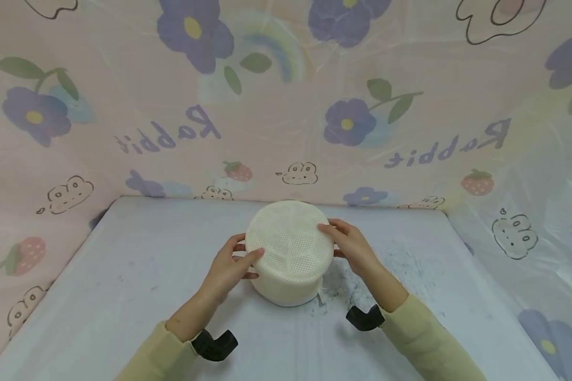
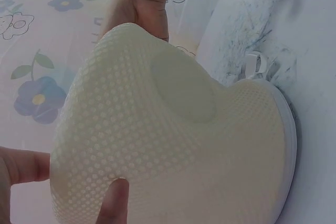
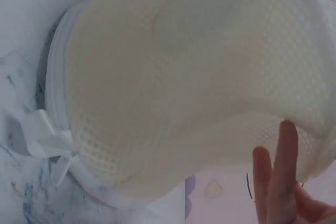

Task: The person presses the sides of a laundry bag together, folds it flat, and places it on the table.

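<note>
A cream-white round mesh laundry bag (image 1: pixel 288 238) stands on the table, its flat mesh face tilted toward the head view. My left hand (image 1: pixel 224 272) holds its left side, thumb on the upper rim and fingers along the wall. On the opposite side, my right hand (image 1: pixel 357 248) grips the upper rim with the thumb on top. The left wrist view shows the mesh wall dented inward, with the left thumb (image 2: pixel 114 200) pressing near the rim. A white zipper band with a pull tab (image 3: pixel 47 137) runs round the base.
The white table (image 1: pixel 138 264) has dark smudges right of the bag. Behind and beside it hangs a pink curtain (image 1: pixel 267 121) printed with flowers and rabbits. Black curved pieces (image 1: pixel 214 346) sit at both wrists, by the pale yellow sleeves (image 1: pixel 429 338).
</note>
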The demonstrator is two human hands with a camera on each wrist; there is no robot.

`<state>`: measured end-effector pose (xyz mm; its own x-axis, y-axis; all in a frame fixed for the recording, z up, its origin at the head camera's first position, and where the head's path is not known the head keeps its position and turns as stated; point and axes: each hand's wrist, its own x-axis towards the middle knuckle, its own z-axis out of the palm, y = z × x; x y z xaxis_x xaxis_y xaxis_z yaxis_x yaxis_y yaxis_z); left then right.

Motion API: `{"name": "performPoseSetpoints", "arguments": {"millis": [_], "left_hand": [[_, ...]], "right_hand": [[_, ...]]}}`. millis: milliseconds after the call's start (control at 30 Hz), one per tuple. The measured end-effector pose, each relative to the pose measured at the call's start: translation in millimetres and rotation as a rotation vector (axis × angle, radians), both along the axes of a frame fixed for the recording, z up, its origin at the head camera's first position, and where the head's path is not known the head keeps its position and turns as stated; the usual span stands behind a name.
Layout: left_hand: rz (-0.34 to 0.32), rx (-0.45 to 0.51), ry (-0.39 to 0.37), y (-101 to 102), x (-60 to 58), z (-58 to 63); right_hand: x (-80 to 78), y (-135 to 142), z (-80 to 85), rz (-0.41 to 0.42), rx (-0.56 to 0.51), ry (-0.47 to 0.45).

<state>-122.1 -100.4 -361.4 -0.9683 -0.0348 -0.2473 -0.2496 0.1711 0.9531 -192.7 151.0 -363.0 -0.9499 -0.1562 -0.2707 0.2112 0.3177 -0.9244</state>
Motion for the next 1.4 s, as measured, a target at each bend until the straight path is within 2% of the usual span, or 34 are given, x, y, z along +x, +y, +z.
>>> {"name": "performPoseSetpoints", "arguments": {"millis": [433,833,1400], "left_hand": [[0.019,-0.017,-0.005,3,-9.4,-5.9],[0.013,-0.046,-0.01,3,-16.3,-14.7],[0.04,-0.034,0.008,-1,-27.6,-34.4]], "right_hand": [[6.9,6,-7.8,0.004,-0.027,-0.016],[15.6,10,-17.0,0.014,-0.082,-0.067],[26.2,9,-36.1,-0.027,-0.13,-0.117]]}}
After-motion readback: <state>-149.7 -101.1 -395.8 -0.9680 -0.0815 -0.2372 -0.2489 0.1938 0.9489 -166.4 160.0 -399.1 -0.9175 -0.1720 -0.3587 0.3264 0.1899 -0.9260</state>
